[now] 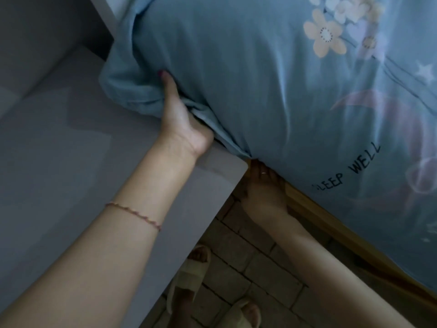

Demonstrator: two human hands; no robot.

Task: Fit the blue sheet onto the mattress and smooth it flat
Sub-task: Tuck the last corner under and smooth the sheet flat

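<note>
left forearm (99,233), thin bracelet (134,215), crosses grey surface (47,150) | left hand (182,119) grip clenched on bunched blue sheet (248,79) at mattress corner | right hand (264,192) fingers tucked under sheet edge by wooden bed frame (331,223), grip cannot tell | slippers (189,275) on brick floor (260,268)

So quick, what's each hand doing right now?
Left hand: grips bunched blue sheet at the mattress corner.
Right hand: fingers tucked under the sheet's edge; grip cannot be told.
</note>
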